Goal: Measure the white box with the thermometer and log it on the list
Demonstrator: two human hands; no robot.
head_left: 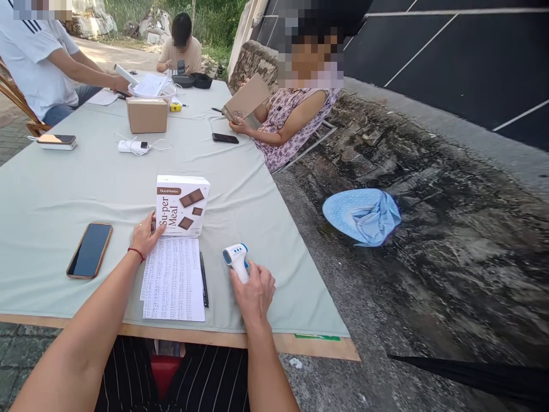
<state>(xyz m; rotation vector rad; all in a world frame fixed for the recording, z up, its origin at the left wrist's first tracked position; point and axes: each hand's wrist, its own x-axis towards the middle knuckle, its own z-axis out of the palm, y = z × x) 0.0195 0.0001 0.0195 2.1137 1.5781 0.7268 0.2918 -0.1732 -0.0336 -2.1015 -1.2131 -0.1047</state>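
Observation:
My left hand (146, 233) grips the left edge of a white box (183, 206) printed with chocolate pieces and the words "Su-per Meal". The box stands upright at the top of some printed sheets (174, 280). In my right hand (256, 290) is a white and blue infrared thermometer (238, 260), its handle between thumb and fingers, low over the cloth. A black pen (204, 279) lies along the right edge of the sheets, between my hands. To the left of my left hand rests a smartphone (90, 250) in a brown case.
A pale green cloth (240, 189) covers the table. Farther back are a cardboard box (147, 115), a white corded device (132, 147), a black phone (225, 138) and another phone (56, 141). Several people sit around; one holds a cardboard piece (247, 98). A blue hat (362, 217) lies on the ground.

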